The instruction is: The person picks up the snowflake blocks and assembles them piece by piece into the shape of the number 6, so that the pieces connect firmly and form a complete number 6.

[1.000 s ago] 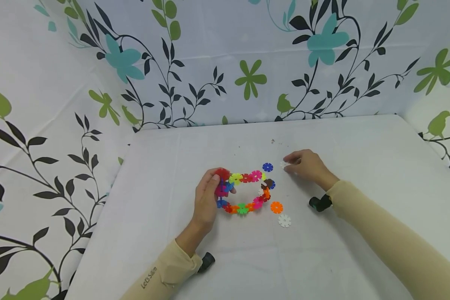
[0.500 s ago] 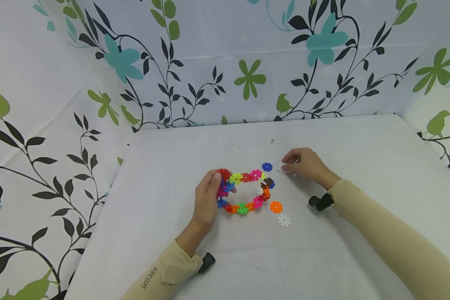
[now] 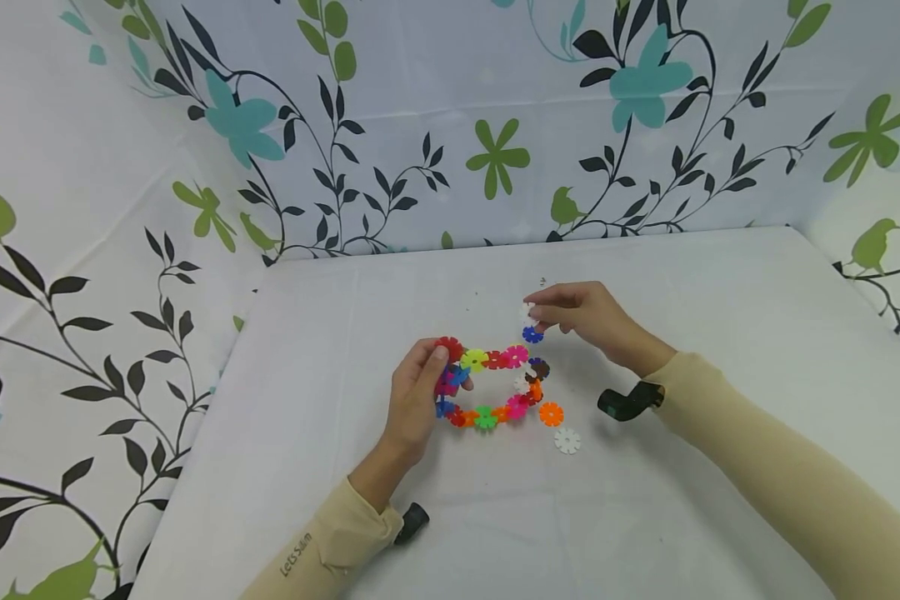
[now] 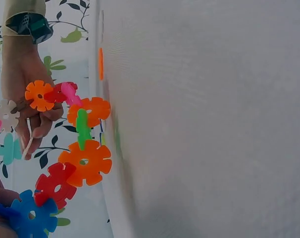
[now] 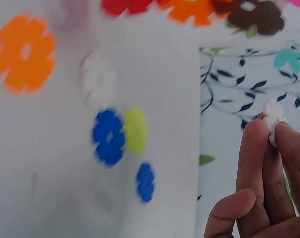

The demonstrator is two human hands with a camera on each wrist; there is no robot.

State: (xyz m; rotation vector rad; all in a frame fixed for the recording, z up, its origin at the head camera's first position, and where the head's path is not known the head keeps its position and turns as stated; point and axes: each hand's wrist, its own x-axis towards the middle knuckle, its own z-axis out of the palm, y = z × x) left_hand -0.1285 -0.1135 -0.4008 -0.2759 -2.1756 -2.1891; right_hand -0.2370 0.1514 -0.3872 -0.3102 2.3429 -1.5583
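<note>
A loop of linked, notched plastic discs in many colours is held by my left hand at its left end, the thumb over the red and pink discs. In the left wrist view the chain's orange disc and blue disc show large, my fingers at the lower left corner. Beyond the loop's far right corner, my right hand pinches a white notched disc between thumb and fingers. The right wrist view shows this white disc nearly edge-on at the fingertips.
Loose discs lie right of the loop on the white-covered table: a blue disc, an orange disc and a white disc. A yellow disc lies among them. Patterned cloth hangs behind the table.
My right hand has picked the white disc off the table and carried it left, to above the loose blue disc. The left hand and the loop have stayed almost still.
</note>
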